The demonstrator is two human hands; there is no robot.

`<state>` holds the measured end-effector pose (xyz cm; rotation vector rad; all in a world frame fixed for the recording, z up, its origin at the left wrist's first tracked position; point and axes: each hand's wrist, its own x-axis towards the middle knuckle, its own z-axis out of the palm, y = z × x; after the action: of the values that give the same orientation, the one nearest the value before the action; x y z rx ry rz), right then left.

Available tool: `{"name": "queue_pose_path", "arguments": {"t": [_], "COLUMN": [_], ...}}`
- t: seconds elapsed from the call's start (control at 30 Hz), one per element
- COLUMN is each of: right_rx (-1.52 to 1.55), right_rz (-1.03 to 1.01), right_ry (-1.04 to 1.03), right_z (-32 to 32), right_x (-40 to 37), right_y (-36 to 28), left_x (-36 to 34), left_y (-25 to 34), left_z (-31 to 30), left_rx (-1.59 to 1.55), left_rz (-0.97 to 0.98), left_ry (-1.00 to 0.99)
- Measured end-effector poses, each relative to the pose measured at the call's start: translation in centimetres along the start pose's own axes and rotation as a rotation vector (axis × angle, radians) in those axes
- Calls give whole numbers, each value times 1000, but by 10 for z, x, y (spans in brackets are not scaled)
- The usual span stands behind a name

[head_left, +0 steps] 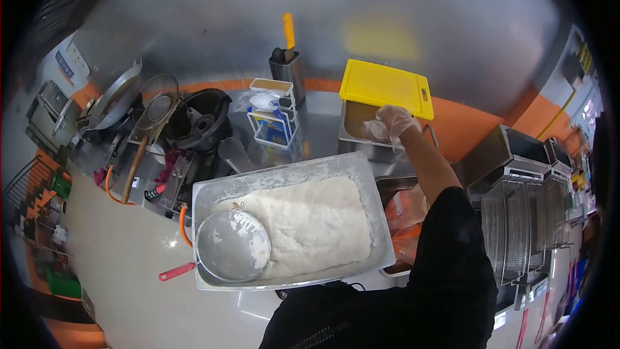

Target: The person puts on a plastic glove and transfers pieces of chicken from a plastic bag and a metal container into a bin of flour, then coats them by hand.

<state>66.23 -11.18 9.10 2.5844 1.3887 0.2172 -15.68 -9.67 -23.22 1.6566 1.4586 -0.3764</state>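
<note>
My right hand (395, 124), in a clear plastic glove, is over the near right part of a deep steel pan (357, 130). Its fingers look curled together around something pale that I cannot make out. A yellow cutting board (385, 85) lies across the back of that pan, just behind the hand. In front of me stands a large metal tub (379, 220) holding white flour (316, 226). A round, flour-dusted pan or sieve (232, 245) with a red handle (176, 272) rests in the tub's left end. My left hand is out of view.
Bagged orange-red food (407, 210) sits in a container right of the tub. Wire fry baskets (516, 226) hang at the right. A white rack (274, 113), knife block (286, 71), clear cup (235, 154), black bucket (203, 119) and wok (116, 100) line the counter's back and left.
</note>
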Motion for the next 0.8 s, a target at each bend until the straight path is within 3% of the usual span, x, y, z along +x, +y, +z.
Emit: {"name": "queue_pose_path", "arguments": {"t": [0.13, 0.2, 0.33, 0.4, 0.47, 0.53, 0.57, 0.63, 0.8], "right_rx": [320, 392, 546, 794, 758, 478, 486, 272, 162], "right_rz": [143, 67, 137, 189, 183, 261, 259, 225, 99], "right_ry": [156, 477, 507, 307, 341, 322, 317, 58, -99], "right_z": [2, 20, 7, 40, 39, 37, 35, 31, 61], "right_x": [8, 20, 16, 46, 39, 34, 30, 23, 45], "right_y": [12, 19, -5, -1, -13, -23, -25, -26, -6], "left_x": [0, -1, -4, -7, -8, -12, -14, -18, -27], "left_y": [4, 5, 6, 8, 6, 4, 2, -1, -4], "left_z": [2, 4, 6, 7, 8, 8, 9, 9, 13], "left_rx": [-5, -8, -13, -17, -19, -25, -28, -35, -49], "left_rz": [-4, -4, -9, -9, -17, -26, -31, -40, -54], "left_ry": [8, 9, 20, 27, 33, 38, 41, 47, 58]}}
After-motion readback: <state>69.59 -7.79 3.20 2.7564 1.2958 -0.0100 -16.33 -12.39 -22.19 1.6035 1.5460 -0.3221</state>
